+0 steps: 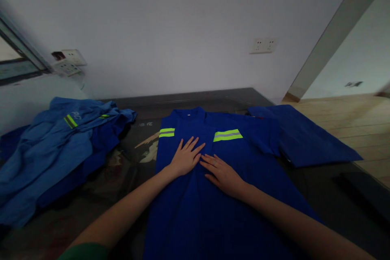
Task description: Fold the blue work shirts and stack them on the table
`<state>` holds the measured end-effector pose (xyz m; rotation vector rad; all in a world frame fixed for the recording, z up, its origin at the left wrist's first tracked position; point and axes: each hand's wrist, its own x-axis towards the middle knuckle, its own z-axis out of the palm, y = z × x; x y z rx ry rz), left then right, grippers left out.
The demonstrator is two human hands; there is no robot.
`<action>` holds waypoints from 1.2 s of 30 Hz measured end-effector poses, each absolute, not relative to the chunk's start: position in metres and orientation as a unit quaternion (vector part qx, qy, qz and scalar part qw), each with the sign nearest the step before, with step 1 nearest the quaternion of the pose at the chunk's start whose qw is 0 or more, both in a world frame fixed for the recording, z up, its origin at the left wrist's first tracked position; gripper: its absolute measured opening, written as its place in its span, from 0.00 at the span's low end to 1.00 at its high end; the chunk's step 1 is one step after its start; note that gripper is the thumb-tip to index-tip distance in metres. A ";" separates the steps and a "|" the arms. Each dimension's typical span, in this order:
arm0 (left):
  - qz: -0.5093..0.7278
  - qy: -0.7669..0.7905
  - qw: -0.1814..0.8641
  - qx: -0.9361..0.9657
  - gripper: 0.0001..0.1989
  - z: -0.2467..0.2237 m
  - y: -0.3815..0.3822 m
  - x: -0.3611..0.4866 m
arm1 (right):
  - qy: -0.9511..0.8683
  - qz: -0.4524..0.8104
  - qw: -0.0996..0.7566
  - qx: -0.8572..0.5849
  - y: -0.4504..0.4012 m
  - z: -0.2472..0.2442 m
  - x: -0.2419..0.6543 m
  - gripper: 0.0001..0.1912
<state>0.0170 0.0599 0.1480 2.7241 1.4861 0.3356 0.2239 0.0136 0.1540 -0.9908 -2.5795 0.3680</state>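
A dark blue work shirt [189,195] with yellow-green and grey reflective strips lies spread out before me, its collar away from me. My left hand [185,158] rests flat on the chest, fingers spread and pointing away. Just to its right, my right hand [224,174] also lies flat on the cloth, fingers stretched out toward the left hand and a ring on one of them. The fingertips of both hands come close together near the shirt's front. The short sleeve at the right lies partly bent; the lower end of the shirt runs out of view.
Crumpled blue work clothes [70,142] are heaped at the left of the dark table [146,109]. A flat folded blue garment [313,138] lies at the right, reaching past the table edge. Behind stands a white wall with sockets [263,45].
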 end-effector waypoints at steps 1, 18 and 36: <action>0.108 0.480 0.005 0.871 0.24 0.148 0.059 0.017 | -0.910 0.131 0.178 -0.350 0.014 0.153 0.224 0.24; 0.110 0.451 -0.010 0.886 0.26 0.156 0.059 0.018 | -0.899 0.156 0.182 -0.366 -0.010 0.188 0.255 0.21; 0.019 0.448 0.003 0.894 0.25 0.151 0.112 -0.017 | -0.855 0.096 0.056 -0.507 -0.061 0.164 0.336 0.30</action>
